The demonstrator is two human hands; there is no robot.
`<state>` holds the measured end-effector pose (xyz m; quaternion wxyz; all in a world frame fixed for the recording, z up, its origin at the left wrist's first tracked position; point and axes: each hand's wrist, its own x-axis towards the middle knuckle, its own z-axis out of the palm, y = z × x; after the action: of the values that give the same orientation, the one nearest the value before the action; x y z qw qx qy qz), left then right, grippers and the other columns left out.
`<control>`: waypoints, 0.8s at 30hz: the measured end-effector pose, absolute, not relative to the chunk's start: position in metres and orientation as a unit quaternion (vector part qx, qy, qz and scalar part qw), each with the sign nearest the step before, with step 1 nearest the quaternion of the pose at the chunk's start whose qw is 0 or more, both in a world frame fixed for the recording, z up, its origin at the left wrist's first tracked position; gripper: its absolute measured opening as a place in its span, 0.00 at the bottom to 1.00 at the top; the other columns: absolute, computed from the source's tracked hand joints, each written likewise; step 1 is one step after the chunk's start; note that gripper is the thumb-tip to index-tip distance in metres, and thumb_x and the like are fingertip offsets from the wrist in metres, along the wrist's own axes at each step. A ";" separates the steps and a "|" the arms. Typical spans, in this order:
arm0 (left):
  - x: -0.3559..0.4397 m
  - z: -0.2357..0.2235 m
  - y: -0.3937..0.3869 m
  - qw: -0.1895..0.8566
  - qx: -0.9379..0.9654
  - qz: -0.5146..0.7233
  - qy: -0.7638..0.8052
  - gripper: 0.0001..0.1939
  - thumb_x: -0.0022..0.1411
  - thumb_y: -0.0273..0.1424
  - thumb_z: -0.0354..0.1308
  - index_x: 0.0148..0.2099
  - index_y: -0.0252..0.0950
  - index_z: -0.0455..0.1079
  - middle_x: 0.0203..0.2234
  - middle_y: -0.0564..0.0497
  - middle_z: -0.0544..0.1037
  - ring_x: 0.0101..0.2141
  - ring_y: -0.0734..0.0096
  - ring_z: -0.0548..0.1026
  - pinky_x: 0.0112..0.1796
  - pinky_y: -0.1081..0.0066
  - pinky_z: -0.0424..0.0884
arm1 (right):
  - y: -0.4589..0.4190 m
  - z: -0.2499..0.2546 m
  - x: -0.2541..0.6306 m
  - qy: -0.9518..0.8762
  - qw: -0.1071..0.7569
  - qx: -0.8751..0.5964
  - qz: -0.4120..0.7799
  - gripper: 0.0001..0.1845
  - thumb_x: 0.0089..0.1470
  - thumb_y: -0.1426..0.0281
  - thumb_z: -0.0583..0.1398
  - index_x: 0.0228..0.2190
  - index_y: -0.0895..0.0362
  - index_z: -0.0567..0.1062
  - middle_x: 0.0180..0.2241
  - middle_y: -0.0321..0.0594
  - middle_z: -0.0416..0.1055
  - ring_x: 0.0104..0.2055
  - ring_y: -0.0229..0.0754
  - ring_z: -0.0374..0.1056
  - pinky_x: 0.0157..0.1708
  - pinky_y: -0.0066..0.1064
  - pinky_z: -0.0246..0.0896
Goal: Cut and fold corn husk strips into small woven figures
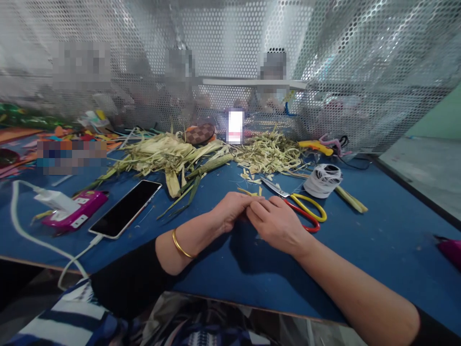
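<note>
My left hand (230, 211) and my right hand (275, 221) meet over the near middle of the blue table, fingers closed together. Between the fingertips they pinch a small piece of pale dried husk (248, 192), whose ends stick out beyond them. Most of the piece is hidden by the fingers. Just right of my right hand lie scissors (304, 206) with one yellow and one red handle loop, blades pointing up and left. A spool of white thread (323, 180) stands beyond them. A heap of shredded husk strips (270, 151) lies in front of my hands.
Long dried husks (158, 154) are piled at the left back. A black-screened phone (126, 209) charges beside a purple power strip (77, 211), its white cable (39, 242) looping over the table edge. A perforated screen (230, 57) stands behind, with people blurred beyond it.
</note>
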<state>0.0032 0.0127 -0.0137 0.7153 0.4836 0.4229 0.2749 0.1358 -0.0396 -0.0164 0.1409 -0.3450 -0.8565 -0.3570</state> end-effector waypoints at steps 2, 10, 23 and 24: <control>0.001 -0.010 0.014 0.755 0.458 0.271 0.384 0.14 0.43 0.36 0.68 0.27 0.31 0.72 0.21 0.53 0.73 0.24 0.77 0.69 0.28 0.75 0.65 | -0.040 -0.017 0.138 -0.840 0.170 -0.351 -0.378 0.12 0.59 0.79 0.51 0.33 0.62 0.74 0.29 0.44 0.70 0.29 0.42 0.60 0.31 0.36 0.48; -0.002 -0.003 0.017 0.753 0.449 0.298 0.378 0.14 0.44 0.35 0.70 0.26 0.30 0.71 0.19 0.54 0.72 0.21 0.79 0.68 0.27 0.75 0.64 | -0.044 -0.016 0.143 -0.814 0.209 -0.356 -0.409 0.12 0.60 0.78 0.51 0.34 0.61 0.75 0.30 0.44 0.74 0.26 0.39 0.61 0.29 0.37 0.48; 0.002 -0.002 0.012 0.723 0.439 0.324 0.424 0.11 0.53 0.33 0.64 0.26 0.30 0.71 0.22 0.48 0.77 0.23 0.77 0.71 0.26 0.76 0.63 | -0.051 -0.020 0.139 -0.843 0.244 -0.287 -0.385 0.12 0.59 0.78 0.51 0.36 0.61 0.74 0.29 0.46 0.75 0.28 0.41 0.65 0.31 0.35 0.54; 0.001 -0.002 0.012 0.720 0.445 0.322 0.424 0.12 0.54 0.34 0.64 0.25 0.30 0.71 0.21 0.49 0.76 0.22 0.77 0.70 0.25 0.76 0.63 | -0.051 -0.019 0.138 -0.846 0.246 -0.286 -0.377 0.12 0.59 0.78 0.50 0.35 0.61 0.74 0.29 0.46 0.74 0.29 0.41 0.65 0.32 0.35 0.55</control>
<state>0.0015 0.0117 -0.0020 0.7200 0.4455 0.4236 0.3221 0.1380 -0.0507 -0.0189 0.2457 -0.2865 -0.8458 -0.3770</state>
